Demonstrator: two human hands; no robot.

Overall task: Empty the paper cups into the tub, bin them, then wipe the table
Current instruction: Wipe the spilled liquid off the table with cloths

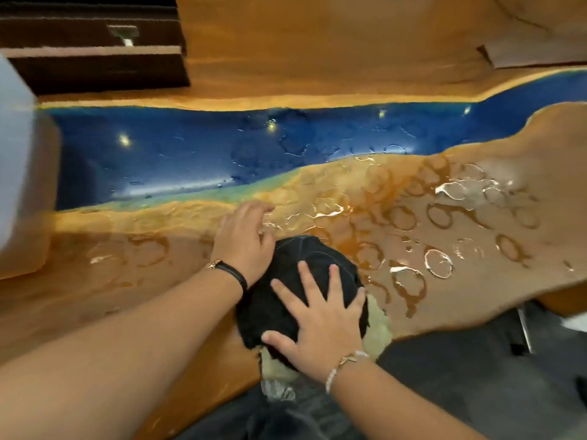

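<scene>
Step in hand: wiping, the last of the 3 steps, by my judgement. No paper cups show anywhere on the table, so emptying and binning appear done.

Right hand: flat, fingers spread and straight, pressing down on the dark cloth. It grips nothing. The cloth lies bunched at the near edge of the table.

Left hand: open, fingers straight, resting on the wet wood just beside the cloth and touching its left edge.

Surface: many cup rings and thin puddles lie to the right of the cloth and run onto the blue resin strip. None of that area looks wiped.

Next move, as judged: keep the palm's pressure on and sweep the cloth right and away across the rings.

Containers: a blurred white object stands at the left edge; I cannot tell whether it is the tub, nor what it holds. The dark box at far left shows no contents. No bin is in view.
</scene>
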